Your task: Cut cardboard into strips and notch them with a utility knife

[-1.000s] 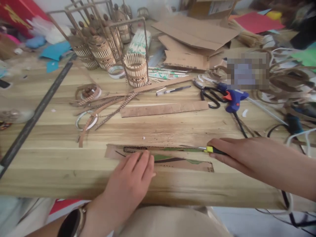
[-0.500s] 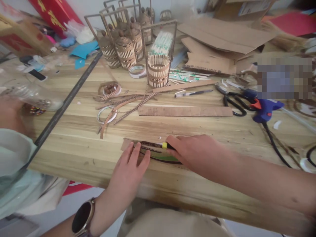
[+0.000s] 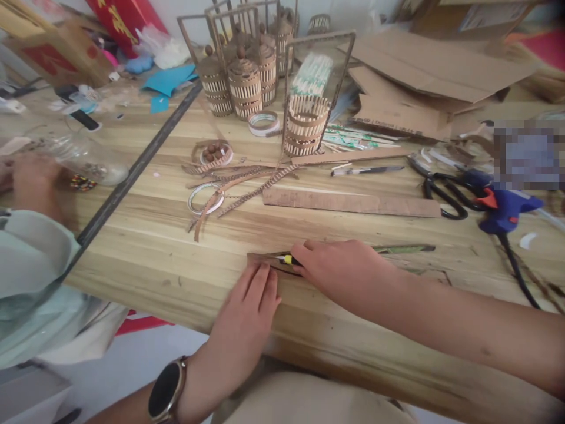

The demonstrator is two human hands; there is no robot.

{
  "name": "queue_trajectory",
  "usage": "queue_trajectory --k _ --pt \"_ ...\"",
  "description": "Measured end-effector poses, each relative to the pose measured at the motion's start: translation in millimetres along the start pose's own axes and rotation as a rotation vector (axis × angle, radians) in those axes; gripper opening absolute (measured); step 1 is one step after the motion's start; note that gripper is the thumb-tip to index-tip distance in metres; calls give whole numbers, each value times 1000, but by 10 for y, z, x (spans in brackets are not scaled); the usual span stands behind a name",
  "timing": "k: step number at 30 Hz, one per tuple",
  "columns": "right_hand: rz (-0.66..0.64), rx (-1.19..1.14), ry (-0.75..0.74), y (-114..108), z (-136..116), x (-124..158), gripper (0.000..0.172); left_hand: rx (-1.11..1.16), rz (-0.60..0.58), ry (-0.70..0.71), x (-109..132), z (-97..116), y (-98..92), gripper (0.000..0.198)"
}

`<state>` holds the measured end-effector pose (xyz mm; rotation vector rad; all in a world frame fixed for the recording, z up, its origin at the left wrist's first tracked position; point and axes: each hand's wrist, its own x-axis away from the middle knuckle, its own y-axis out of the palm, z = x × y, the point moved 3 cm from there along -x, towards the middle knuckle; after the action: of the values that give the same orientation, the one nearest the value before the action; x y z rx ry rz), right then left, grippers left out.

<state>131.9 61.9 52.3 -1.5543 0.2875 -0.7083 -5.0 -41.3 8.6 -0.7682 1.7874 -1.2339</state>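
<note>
My left hand [image 3: 249, 309], a watch on its wrist, lies with fingers stretched out on the near left end of a narrow printed cardboard piece [image 3: 256, 258]. My right hand [image 3: 342, 265] is closed around a yellow-and-black utility knife [image 3: 288, 259]. The knife's blade points left and sits at the cardboard, just beyond my left fingertips. My right hand and forearm hide much of the cardboard's right part. A thin strip with green print [image 3: 406, 249] shows beyond my right forearm. Farther back, a plain cardboard strip [image 3: 353, 203] lies flat.
Thin corrugated strips [image 3: 247, 176] and tape rolls [image 3: 206, 198] lie behind. Stick-built lanterns [image 3: 245, 88] and an open one [image 3: 306, 126] stand at the back. Scissors [image 3: 445, 194] and a blue glue gun [image 3: 507, 209] are right. Another person's hand [image 3: 37, 174] is left, near a clear bottle [image 3: 103, 168].
The view has shifted, so the table's contents sit farther right. The knife has come closer to the cardboard's left end, and a green-printed strip now shows beyond my right forearm.
</note>
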Motion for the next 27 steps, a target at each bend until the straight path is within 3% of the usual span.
queue_trajectory --k 9,17,21,27 --pt "-51 38 -54 -26 -39 -39 28 -28 -96 -65 74 22 82 33" --pt "-67 17 -93 -52 -60 -125 26 22 -36 -80 48 -13 27 34" --pt "-82 58 -72 -97 -119 -125 27 16 -83 -88 62 -5 52 33" --pt "-81 24 -40 -182 -171 -106 9 -4 -107 -52 84 15 87 28"
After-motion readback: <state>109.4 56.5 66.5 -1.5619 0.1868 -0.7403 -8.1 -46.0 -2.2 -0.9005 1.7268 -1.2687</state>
